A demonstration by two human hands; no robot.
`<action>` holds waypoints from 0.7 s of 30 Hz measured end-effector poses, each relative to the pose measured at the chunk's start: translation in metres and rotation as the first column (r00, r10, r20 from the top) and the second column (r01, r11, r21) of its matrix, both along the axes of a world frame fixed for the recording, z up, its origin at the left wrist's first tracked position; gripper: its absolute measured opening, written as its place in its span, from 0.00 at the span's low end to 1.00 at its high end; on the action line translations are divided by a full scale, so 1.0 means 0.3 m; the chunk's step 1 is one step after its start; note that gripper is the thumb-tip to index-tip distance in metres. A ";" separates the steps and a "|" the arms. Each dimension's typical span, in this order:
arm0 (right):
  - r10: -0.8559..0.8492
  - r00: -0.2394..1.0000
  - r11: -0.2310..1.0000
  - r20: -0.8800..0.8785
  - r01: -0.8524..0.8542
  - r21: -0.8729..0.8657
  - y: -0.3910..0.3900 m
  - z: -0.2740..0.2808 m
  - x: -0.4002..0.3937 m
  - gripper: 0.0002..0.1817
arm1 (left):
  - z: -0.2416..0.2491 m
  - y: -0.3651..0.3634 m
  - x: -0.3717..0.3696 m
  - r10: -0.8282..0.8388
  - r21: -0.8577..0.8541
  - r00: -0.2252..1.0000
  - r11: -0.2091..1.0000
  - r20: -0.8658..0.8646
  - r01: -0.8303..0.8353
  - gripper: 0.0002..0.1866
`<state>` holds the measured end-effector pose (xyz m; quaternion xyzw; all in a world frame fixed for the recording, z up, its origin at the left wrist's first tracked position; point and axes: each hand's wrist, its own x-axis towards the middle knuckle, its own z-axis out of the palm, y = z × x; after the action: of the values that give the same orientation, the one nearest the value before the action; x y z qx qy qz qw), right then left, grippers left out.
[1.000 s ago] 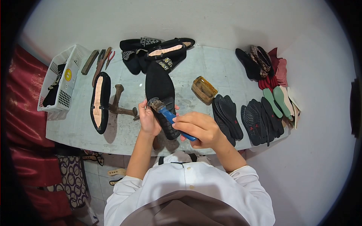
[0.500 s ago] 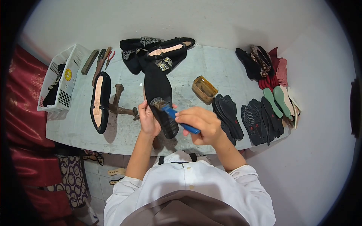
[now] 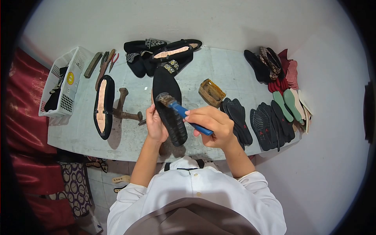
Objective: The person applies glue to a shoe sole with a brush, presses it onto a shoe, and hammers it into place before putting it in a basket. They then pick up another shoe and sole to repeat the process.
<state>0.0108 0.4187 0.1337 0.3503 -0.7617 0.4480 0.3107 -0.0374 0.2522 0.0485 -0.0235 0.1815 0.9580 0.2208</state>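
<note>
My left hand (image 3: 156, 127) is closed around the edge of a black shoe sole (image 3: 171, 119), held tilted above the table. The sole's far end looks matte, while its near half is ridged and shiny. In my right hand (image 3: 213, 124) is a brush (image 3: 180, 109) with a blue handle, gripped between thumb and fingers. Its matted bristles rest on the middle of the sole. Beyond the brush, to the right, stands a yellowish-brown crusted open container (image 3: 212, 93). A black shoe upper on a last (image 3: 104, 107) lies to the left.
A metal shoe anvil (image 3: 122, 103) stands left of my left hand. Pliers (image 3: 113, 61) and other tools lie by a white basket (image 3: 62, 90). Black shoes (image 3: 156, 56) are piled at the back. Black soles (image 3: 266, 127) and green insoles (image 3: 291, 103) cover the right side.
The brush has shifted slightly up and left along the sole, while my right hand has moved a little right. The sole has tilted and moved slightly right.
</note>
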 end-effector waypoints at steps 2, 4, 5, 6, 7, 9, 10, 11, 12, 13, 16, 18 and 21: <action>0.019 1.000 0.998 -0.001 -0.019 0.052 -0.007 -0.001 0.005 0.22 | -0.010 -0.004 -0.005 -0.028 -0.151 0.996 0.988 -0.083 0.016 0.32; 0.057 0.998 0.988 0.004 -0.057 0.142 -0.013 -0.009 0.024 0.22 | -0.019 -0.002 -0.018 0.001 -0.159 0.993 0.987 -0.122 -0.020 0.31; 0.062 0.997 0.989 0.040 -0.067 0.131 -0.011 -0.012 0.028 0.22 | -0.028 -0.012 -0.022 -0.035 -0.147 0.989 0.989 -0.142 0.014 0.31; 0.067 0.995 0.990 0.077 -0.076 0.119 -0.005 -0.017 0.032 0.22 | -0.033 -0.031 -0.027 -0.072 -0.136 0.984 0.989 -0.161 0.050 0.31; 0.072 0.991 0.991 0.115 -0.084 0.108 0.005 -0.022 0.035 0.22 | -0.036 -0.041 -0.028 -0.109 -0.125 0.978 0.988 -0.180 0.087 0.31; 0.050 0.992 0.998 0.117 -0.055 0.042 0.019 -0.026 0.027 0.20 | -0.036 -0.043 -0.029 -0.040 -0.080 0.989 0.996 -0.145 0.028 0.32; 0.033 0.995 0.999 0.099 -0.033 -0.010 0.016 -0.019 0.025 0.19 | -0.034 -0.045 -0.035 -0.014 -0.049 0.991 0.999 -0.134 0.008 0.32; 0.016 0.997 0.998 0.081 -0.011 -0.062 0.013 -0.012 0.023 0.18 | -0.033 -0.046 -0.038 0.010 -0.019 0.992 1.000 -0.123 -0.013 0.33; -0.031 0.999 0.996 0.020 0.032 -0.087 0.005 -0.006 0.021 0.13 | -0.023 -0.045 -0.035 -0.004 -0.040 0.993 0.999 -0.119 -0.001 0.34; -0.093 0.994 0.988 0.056 0.099 -0.117 -0.006 -0.001 0.027 0.11 | -0.007 -0.041 -0.030 -0.019 -0.062 0.993 0.998 -0.115 0.012 0.34; -0.222 0.965 0.947 0.137 0.247 -0.205 -0.038 -0.004 0.038 0.09 | -0.011 -0.036 -0.024 -0.068 -0.070 0.978 0.996 -0.196 0.055 0.37; -0.201 0.974 0.953 0.101 0.218 -0.211 -0.046 -0.002 0.035 0.10 | -0.001 -0.028 -0.020 -0.071 -0.006 0.970 0.997 -0.233 0.071 0.38; -0.184 0.983 0.970 0.011 0.184 -0.160 -0.072 0.005 0.023 0.11 | 0.051 -0.004 -0.001 -0.030 0.065 0.979 0.997 -0.199 0.043 0.38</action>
<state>0.0177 0.3970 0.1352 0.2530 -0.7518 0.4763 0.3794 -0.0377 0.2510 0.0638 0.0831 0.1697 0.9571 0.2198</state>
